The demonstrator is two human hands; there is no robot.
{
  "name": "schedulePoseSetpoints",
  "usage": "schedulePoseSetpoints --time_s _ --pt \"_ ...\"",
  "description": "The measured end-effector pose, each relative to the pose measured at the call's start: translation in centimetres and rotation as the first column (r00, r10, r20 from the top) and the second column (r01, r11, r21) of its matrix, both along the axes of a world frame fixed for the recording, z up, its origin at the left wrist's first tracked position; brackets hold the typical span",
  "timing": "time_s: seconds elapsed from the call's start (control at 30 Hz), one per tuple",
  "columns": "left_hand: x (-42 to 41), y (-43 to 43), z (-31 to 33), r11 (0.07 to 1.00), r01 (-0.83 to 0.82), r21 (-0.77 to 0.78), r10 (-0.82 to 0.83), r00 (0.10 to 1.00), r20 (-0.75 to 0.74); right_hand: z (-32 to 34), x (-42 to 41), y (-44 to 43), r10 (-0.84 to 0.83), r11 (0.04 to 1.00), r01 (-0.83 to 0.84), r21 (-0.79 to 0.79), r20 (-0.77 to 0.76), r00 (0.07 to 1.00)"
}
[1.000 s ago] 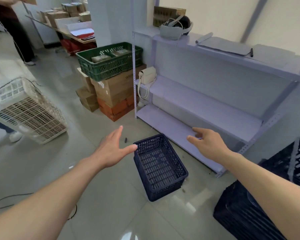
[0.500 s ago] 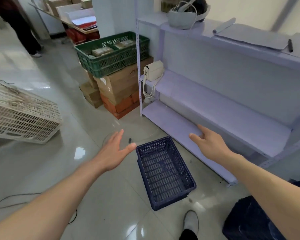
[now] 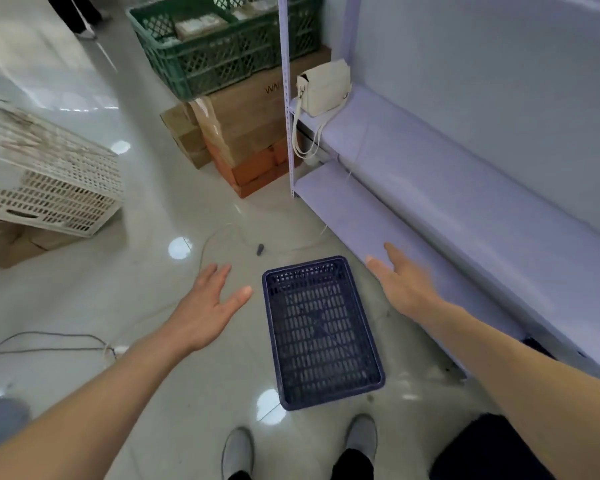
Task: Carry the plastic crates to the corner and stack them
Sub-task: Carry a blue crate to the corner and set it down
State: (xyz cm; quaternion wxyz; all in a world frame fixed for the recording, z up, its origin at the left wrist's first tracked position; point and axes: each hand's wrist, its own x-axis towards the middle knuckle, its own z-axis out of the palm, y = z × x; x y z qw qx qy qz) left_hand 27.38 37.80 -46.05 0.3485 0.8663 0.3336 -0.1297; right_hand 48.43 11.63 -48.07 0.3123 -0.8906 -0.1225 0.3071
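Observation:
A dark blue plastic crate (image 3: 321, 332) sits empty on the glossy floor right in front of my feet. My left hand (image 3: 207, 308) hovers open to the crate's left, fingers spread, not touching it. On the crate's right, my right hand (image 3: 404, 284) is also open and apart from the rim. A white lattice crate (image 3: 45, 171) rests tilted on cardboard boxes at the left. A green crate (image 3: 219, 46) with small boxes inside stands on stacked cartons at the back. The edge of a black crate (image 3: 489, 448) shows at bottom right.
A lilac metal shelf unit (image 3: 430, 202) runs along the right wall, with a cream handbag (image 3: 324, 88) on its middle shelf. Stacked cartons (image 3: 246, 140) stand beside the shelf post. Cables (image 3: 49, 341) lie on the floor at the left, and a small dark object (image 3: 260, 249) lies beyond the crate.
I have stepped closer and looked further down: the blue crate now lies straight below me and my shoes show. Both hands have lowered toward its two sides, still open.

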Motion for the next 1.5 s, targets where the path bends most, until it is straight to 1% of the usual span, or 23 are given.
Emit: schedulePoseSetpoints --time_s 0.13,0.17,0.27,0.4,0.53,0.7,0.87,0.93,1.03,1.1,1.17,1.27,1.4,1.5 --pt "2.3 0.6 -5.7 0.996 -0.052 -0.076 0.048 0.998 -0.052 -5.2 1.3 1.4 0.039 0.998 -0.04 -0.049 -0.025 0.999" --pt "3.3 0.7 -9.1 0.991 -0.064 -0.121 0.055 0.996 -0.073 -8.2 2.1 1.5 0.046 0.996 -0.048 -0.079 -0.026 0.999" --pt "4.3 0.2 -12.9 0.985 -0.101 -0.141 0.088 0.991 -0.097 -11.5 2.6 2.1 0.047 0.997 -0.047 -0.053 -0.011 0.999" --pt "6.4 0.1 -22.0 0.961 -0.163 -0.223 0.133 0.981 -0.141 -20.7 3.7 3.4 0.031 0.993 -0.039 -0.113 -0.076 0.997" --pt "8.0 0.4 -29.2 0.924 -0.263 -0.277 0.228 0.962 -0.151 -28.1 4.8 3.8 -0.012 0.992 -0.004 -0.125 -0.128 0.992" --pt "9.7 1.4 -36.7 0.854 -0.417 -0.31 0.36 0.905 -0.224 -35.4 5.7 4.2 -0.093 0.984 0.062 -0.168 -0.182 0.979" --pt "10.3 2.2 -42.3 0.738 -0.576 -0.352 0.468 0.812 -0.35 -41.5 7.1 4.6 -0.172 0.974 0.131 -0.187 -0.223 0.96" --pt "10.5 2.2 -43.8 0.674 -0.622 -0.398 0.481 0.779 -0.403 -43.3 7.1 4.8 -0.188 0.976 0.148 -0.159 -0.273 0.943" --pt "10.6 2.5 -45.2 0.6 -0.65 -0.466 0.506 0.76 -0.408 -46.7 7.9 4.1 -0.209 0.975 0.172 -0.138 -0.334 0.919" --pt "10.6 3.0 -45.9 0.556 -0.694 -0.457 0.541 0.72 -0.435 -47.5 8.5 4.2 -0.261 0.964 0.225 -0.139 -0.38 0.887" --pt "10.8 3.3 -45.9 0.521 -0.723 -0.453 0.555 0.69 -0.464 -46.3 8.6 4.7 -0.319 0.948 0.291 -0.131 -0.408 0.855" --pt "11.0 3.5 -45.1 0.491 -0.752 -0.439 0.59 0.658 -0.467 -45.0 8.5 4.6 -0.323 0.946 0.307 -0.103 -0.369 0.871" --pt "10.7 4.7 -42.6 0.451 -0.778 -0.437 0.681 0.617 -0.395 -42.0 7.9 5.5 -0.407 0.913 0.398 -0.095 -0.285 0.868" --pt "10.9 5.9 -39.6 0.44 -0.771 -0.46 0.712 0.612 -0.345 -39.9 8.2 6.2 -0.498 0.86 0.508 -0.053 -0.309 0.811"
